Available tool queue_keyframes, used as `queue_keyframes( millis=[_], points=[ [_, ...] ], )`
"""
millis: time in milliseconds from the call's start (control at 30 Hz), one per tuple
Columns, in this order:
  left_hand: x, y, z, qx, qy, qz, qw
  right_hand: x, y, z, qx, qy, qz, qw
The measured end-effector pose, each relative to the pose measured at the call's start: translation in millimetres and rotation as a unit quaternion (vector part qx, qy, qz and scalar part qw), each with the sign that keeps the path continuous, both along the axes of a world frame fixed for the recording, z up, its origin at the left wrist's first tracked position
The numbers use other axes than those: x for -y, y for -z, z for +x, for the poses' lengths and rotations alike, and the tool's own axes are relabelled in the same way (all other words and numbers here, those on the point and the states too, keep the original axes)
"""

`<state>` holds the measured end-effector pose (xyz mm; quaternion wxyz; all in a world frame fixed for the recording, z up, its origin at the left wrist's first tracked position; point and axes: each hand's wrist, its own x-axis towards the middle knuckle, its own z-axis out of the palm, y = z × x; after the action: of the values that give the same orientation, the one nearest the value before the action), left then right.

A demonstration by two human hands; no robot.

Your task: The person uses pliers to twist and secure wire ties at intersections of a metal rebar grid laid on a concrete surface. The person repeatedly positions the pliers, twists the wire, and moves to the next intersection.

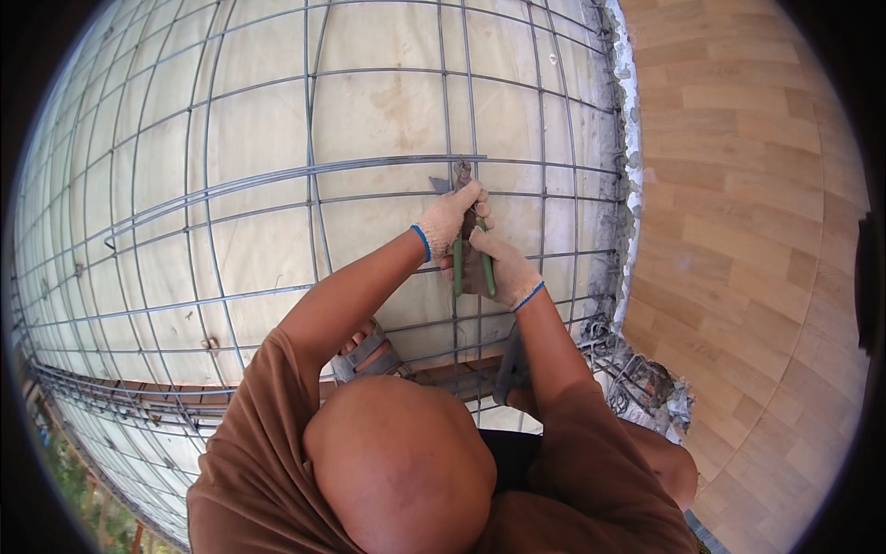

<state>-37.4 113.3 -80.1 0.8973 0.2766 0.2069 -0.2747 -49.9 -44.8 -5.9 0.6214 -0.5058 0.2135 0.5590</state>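
Green-handled pliers or nippers stand jaws-forward over crossing steel reinforcing bars. My right hand, in a cream knitted glove with a blue cuff, is closed around the handles. Its fingers are partly hidden beneath them. My left hand, gloved the same way, is at the tool's head, by the jaws; whether it pinches the tool or a thin wire there, I cannot tell. A small grey metal piece pokes out left of the jaws. Just ahead of the jaws run several parallel bars lying close together.
The bar grid lies over pale formwork panels. Along the right runs a rough, broken concrete edge beside a wood-look tiled floor. Rubble and bent wires lie at lower right. My sandalled foot is on the grid.
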Motion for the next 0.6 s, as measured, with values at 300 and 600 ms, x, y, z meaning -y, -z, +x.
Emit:
queue_keyframes(
  millis=[300,600],
  points=[
    [3.2,-12.2,-5.2,-0.015,-0.004,0.005,1.000,-6.7,-3.1,-3.0,-0.149,0.076,0.093,0.982],
    [9.5,-37.3,8.2,-0.076,0.080,0.224,0.968,-42.7,-31.8,11.5,0.150,-0.192,-0.387,0.889]
  ],
)
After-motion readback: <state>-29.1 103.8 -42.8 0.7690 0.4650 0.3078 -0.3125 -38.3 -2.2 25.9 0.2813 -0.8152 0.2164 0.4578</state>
